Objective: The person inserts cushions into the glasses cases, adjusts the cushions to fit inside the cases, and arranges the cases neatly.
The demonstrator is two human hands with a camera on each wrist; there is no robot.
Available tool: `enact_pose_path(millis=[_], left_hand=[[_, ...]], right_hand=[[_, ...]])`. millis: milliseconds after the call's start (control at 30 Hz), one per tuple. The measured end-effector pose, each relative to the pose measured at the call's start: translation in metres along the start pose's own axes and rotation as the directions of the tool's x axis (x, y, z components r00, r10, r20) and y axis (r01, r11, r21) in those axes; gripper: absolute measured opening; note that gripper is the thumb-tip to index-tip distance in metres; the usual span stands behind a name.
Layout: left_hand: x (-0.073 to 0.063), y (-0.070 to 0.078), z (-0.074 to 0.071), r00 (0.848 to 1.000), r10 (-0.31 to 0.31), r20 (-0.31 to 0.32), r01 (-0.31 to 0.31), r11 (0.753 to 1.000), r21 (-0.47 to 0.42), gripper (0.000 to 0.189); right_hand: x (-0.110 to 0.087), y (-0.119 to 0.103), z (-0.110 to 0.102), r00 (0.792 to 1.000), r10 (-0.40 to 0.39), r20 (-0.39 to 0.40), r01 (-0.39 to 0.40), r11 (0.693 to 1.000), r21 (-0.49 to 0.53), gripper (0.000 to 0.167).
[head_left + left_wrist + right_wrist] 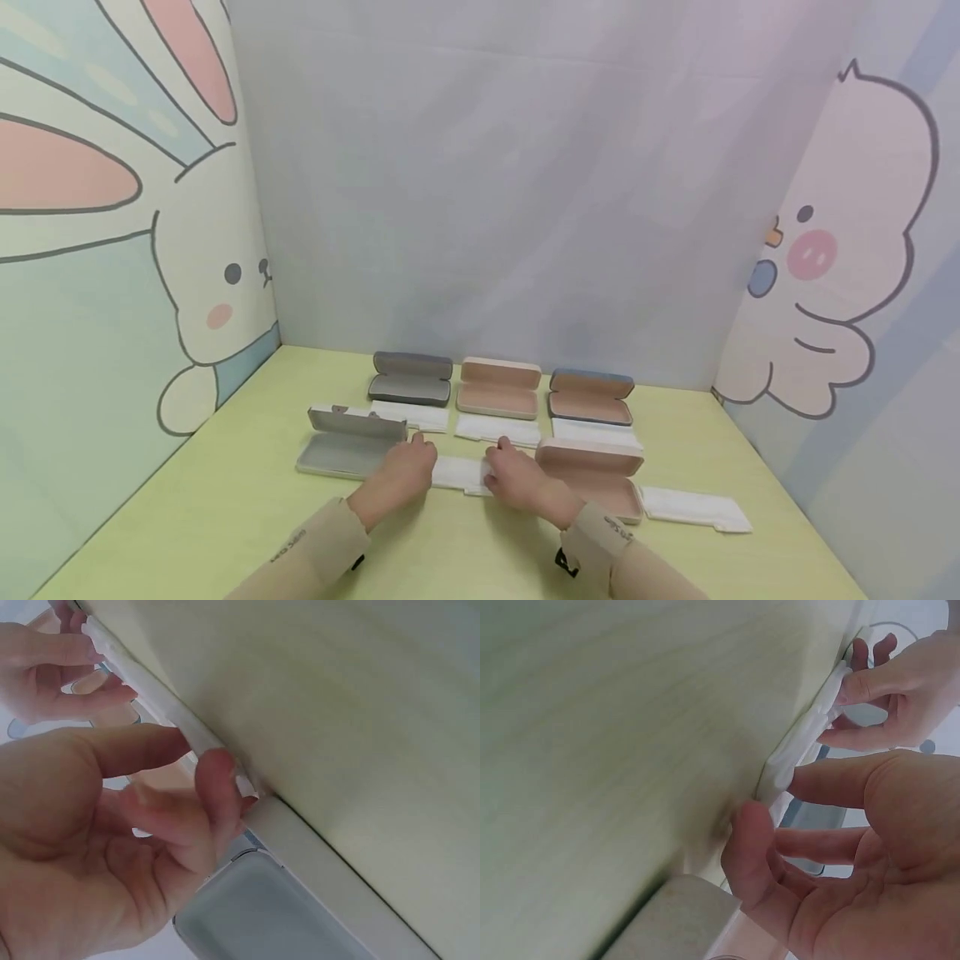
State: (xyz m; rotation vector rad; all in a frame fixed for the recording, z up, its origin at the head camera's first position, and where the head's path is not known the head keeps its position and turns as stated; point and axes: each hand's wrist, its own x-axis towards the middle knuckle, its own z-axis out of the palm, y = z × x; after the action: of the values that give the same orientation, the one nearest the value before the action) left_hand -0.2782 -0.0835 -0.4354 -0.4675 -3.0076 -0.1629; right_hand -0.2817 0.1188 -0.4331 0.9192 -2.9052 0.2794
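Note:
A folded white cloth [456, 473] lies on the table between my two hands. My left hand [405, 467] pinches its left end, thumb and fingertips at the edge in the left wrist view. With thumb and bent fingers, my right hand [517, 477] pinches the right end, where the white cloth [799, 742] shows as a thin strip along the tabletop. Left of the left hand stands an open grey-lined glasses case [341, 454]. An open pink-lined glasses case [592, 483] is right beside the right hand, which partly covers its left side.
Behind, three more open glasses cases stand in a row: a dark grey one [410, 385], a pink one [498, 393] and a blue one with pink lining [590, 402]. White cloths [498, 428] lie before them. Another white cloth [693, 507] lies at the right.

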Motion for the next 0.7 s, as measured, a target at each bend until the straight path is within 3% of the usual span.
enact_pose_path(millis=[167,400,700], left_hand=[[-0.0011,0.0019,0.0005,0.999,-0.034,0.030,0.035,0.999,-0.034,0.014],[0.0015,0.0034,-0.0013,0.989,-0.106,0.100,0.116,0.989,-0.094,0.027],[0.0006,0.0018,-0.0049,0.990,-0.071,0.118,0.088,0.986,-0.145,0.016]], right_hand=[[-0.0008,0.0017,-0.0002,0.999,0.031,0.043,-0.034,0.997,0.069,0.012],[-0.0019,0.0047,0.0006,1.000,-0.014,0.010,0.012,0.989,0.146,0.012],[-0.0049,0.0076,0.0000,0.999,-0.047,-0.024,0.051,0.973,0.223,0.016]])
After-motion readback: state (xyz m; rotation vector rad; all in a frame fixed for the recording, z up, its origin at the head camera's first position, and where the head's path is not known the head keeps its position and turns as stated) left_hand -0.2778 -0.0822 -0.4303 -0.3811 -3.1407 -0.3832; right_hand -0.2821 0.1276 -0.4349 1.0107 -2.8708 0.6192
